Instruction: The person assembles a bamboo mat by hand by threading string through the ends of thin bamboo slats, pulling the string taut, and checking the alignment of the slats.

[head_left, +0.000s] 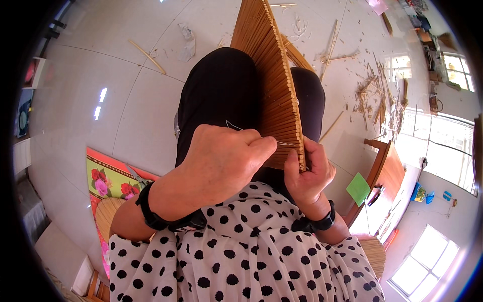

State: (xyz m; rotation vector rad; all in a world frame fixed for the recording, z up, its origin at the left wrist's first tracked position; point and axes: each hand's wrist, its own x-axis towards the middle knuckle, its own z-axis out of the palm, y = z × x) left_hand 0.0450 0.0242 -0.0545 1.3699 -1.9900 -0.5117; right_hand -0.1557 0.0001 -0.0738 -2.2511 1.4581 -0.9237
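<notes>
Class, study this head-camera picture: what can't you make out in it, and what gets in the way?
All in the head view:
1. White thread: the stretch inside the left hand is hidden by that closed hand.
2. Slatted panel: its far end is cut off by the top edge.
3. Right leg: partly hidden behind the panel.
4. Floor scraps: the smallest bits are too small to identify.
</notes>
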